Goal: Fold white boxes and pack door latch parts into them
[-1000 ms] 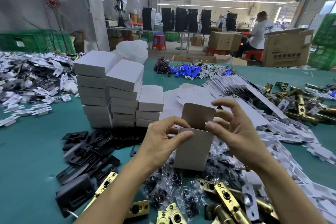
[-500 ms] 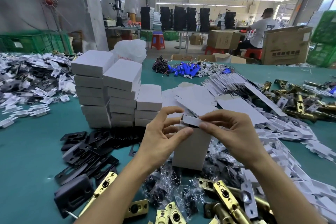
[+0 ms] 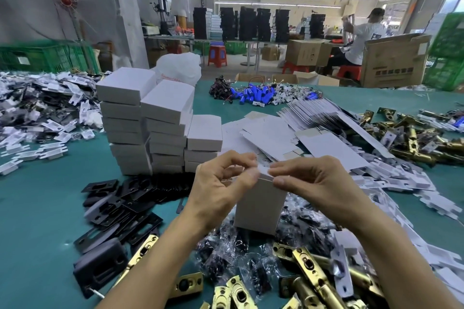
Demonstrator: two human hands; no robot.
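White box (image 3: 258,204): upright over bagged parts (image 3: 227,256). Left hand (image 3: 218,185) and right hand (image 3: 313,183) pinch its top flap with curled fingertips. Finished boxes (image 3: 160,123) stacked behind.

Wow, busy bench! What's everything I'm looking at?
white box: one, white, upright at centre between the hands
finished boxes: three stacks, white, behind it to the left
flat blanks: many, white, fanned behind right
black plates: a heap, black, left of the hands
brass latches: many, gold, near edge and far right
bagged parts: a heap, dark in clear plastic, around the box's base
blue cylinders: a pile, blue, far centre
table: one, teal, under everything
left hand: one, gripping the box's top
right hand: one, gripping the same top
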